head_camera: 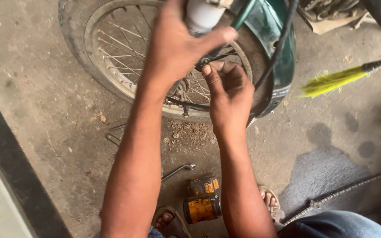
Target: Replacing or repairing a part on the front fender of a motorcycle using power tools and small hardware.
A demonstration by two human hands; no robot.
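Your left hand [173,44] wrapped the white fork tube [201,15] above the spoked wheel [124,53] — grip closed round it. Your right hand [228,88], just below, pinched fingers at the axle; contents hidden. A power drill [203,200] lay on the floor.

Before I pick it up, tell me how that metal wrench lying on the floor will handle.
The wrench looks like a thin, solid metal bar, so probably stiff and fairly heavy for its size. It lies flat on the gritty concrete floor, so it would likely slide and scrape rather than roll. Its bare shiny shaft may be slippery if oily; the picture cannot show that.
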